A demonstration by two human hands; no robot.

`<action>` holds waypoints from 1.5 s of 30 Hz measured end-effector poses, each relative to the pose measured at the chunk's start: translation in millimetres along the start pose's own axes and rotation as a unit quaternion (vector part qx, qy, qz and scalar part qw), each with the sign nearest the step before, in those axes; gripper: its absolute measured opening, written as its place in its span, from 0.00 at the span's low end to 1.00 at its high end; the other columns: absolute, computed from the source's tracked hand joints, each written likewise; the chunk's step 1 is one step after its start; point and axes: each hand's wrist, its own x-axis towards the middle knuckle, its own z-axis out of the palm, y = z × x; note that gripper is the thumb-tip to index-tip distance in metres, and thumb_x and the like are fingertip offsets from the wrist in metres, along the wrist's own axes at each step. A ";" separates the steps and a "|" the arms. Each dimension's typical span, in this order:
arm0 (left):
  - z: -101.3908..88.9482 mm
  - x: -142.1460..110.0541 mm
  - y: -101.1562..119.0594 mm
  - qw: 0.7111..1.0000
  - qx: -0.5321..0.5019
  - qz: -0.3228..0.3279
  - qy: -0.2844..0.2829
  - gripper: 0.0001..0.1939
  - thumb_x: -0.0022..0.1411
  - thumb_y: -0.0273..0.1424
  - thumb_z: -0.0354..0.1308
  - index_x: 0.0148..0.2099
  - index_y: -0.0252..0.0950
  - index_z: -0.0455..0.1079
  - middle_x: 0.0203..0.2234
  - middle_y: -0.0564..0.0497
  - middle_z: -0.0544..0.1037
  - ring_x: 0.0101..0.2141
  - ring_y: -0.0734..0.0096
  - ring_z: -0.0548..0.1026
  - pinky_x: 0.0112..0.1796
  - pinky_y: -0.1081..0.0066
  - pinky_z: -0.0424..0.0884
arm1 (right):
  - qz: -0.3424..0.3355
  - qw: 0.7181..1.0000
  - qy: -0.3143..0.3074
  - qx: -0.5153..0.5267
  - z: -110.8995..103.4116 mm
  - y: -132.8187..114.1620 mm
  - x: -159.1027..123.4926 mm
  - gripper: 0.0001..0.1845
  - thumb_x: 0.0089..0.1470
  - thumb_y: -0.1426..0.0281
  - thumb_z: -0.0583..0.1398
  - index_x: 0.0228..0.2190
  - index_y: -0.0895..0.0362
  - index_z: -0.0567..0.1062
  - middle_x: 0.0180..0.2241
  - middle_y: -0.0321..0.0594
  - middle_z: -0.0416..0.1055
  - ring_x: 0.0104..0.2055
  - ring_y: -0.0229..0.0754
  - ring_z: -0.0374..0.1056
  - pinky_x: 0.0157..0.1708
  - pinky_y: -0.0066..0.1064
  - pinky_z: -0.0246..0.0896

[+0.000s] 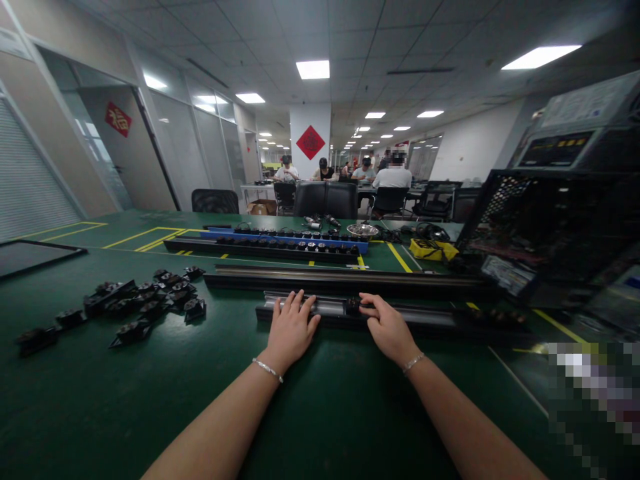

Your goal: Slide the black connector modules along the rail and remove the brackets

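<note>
A long black metal channel (pixel 425 319) lies crosswise on the green table in front of me. My left hand (pixel 293 328) rests over its left part, fingers spread across the channel and thumb to the side. A small black socket module (pixel 353 305) sits in the channel between my hands. My right hand (pixel 387 327) has its fingers bent, with the fingertips against the module's right side. Further right in the same channel, several dark modules (pixel 500 317) are visible but blurred.
Loose black modules (pixel 150 300) are scattered at left. Behind lie another black rail (pixel 325 277), a socket-filled black strip (pixel 260 249) and a blue strip (pixel 363 247). A metal bowl (pixel 363 231), a yellow container (pixel 433 251) and an opened computer case (pixel 550 227) stand right. People sit beyond.
</note>
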 end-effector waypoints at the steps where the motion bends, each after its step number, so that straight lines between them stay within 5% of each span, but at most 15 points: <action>1: -0.6 0.1 1.1 1.000 -0.011 0.012 -0.001 0.22 0.65 0.41 0.40 0.58 0.42 0.59 0.58 0.47 0.62 0.59 0.60 0.56 0.58 0.52 0.49 | -0.003 1.000 -0.004 0.007 1.1 0.8 0.0 0.21 0.41 0.82 0.48 0.38 0.55 0.66 0.48 0.42 0.66 0.44 0.39 0.70 0.48 0.34 0.62; 5: -4.4 -0.8 10.0 0.995 -0.053 0.081 -0.031 0.18 0.63 0.36 0.44 0.54 0.41 0.61 0.60 0.49 0.60 0.60 0.65 0.53 0.59 0.55 0.47 | -0.042 0.999 -0.002 0.009 6.3 4.9 0.9 0.16 0.39 0.81 0.48 0.32 0.54 0.62 0.45 0.41 0.66 0.44 0.39 0.69 0.47 0.36 0.61; 14: -8.1 -1.1 26.3 0.993 -0.033 0.091 -0.074 0.22 0.58 0.42 0.51 0.55 0.52 0.60 0.61 0.49 0.55 0.61 0.49 0.49 0.55 0.38 0.42 | -0.115 0.989 -0.003 -0.094 17.4 -1.8 2.4 0.15 0.35 0.80 0.47 0.28 0.53 0.58 0.34 0.39 0.61 0.39 0.40 0.61 0.43 0.35 0.60; 23: -4.4 1.3 28.7 0.993 -0.022 0.092 -0.073 0.31 0.55 0.45 0.54 0.60 0.58 0.52 0.62 0.48 0.53 0.61 0.41 0.47 0.52 0.35 0.44 | -0.134 0.986 -0.039 -0.095 31.2 -9.9 1.8 0.18 0.35 0.82 0.47 0.32 0.53 0.57 0.38 0.42 0.60 0.42 0.42 0.60 0.45 0.36 0.59; 33: -1.1 3.4 34.1 0.996 -0.005 0.068 -0.060 0.29 0.54 0.43 0.55 0.59 0.55 0.56 0.62 0.46 0.55 0.60 0.41 0.49 0.52 0.36 0.46 | -0.153 0.980 -0.055 -0.112 38.0 -9.7 1.3 0.23 0.34 0.83 0.47 0.35 0.55 0.62 0.43 0.44 0.63 0.47 0.42 0.60 0.49 0.38 0.58; 40: 1.7 3.6 33.0 0.997 0.000 0.065 -0.043 0.24 0.55 0.42 0.53 0.56 0.52 0.60 0.60 0.45 0.58 0.59 0.45 0.52 0.51 0.38 0.49 | -0.102 0.953 -0.029 -0.285 34.8 -1.2 -4.0 0.30 0.40 0.79 0.50 0.49 0.60 0.64 0.57 0.49 0.58 0.61 0.48 0.48 0.59 0.48 0.37; 45: -0.3 3.2 32.8 0.998 -0.002 0.058 -0.040 0.23 0.56 0.40 0.53 0.55 0.51 0.61 0.59 0.47 0.59 0.60 0.51 0.53 0.54 0.42 0.49 | -0.081 0.933 -0.016 -0.351 30.3 5.3 -5.8 0.32 0.42 0.78 0.51 0.52 0.61 0.63 0.58 0.49 0.57 0.63 0.51 0.44 0.59 0.49 0.35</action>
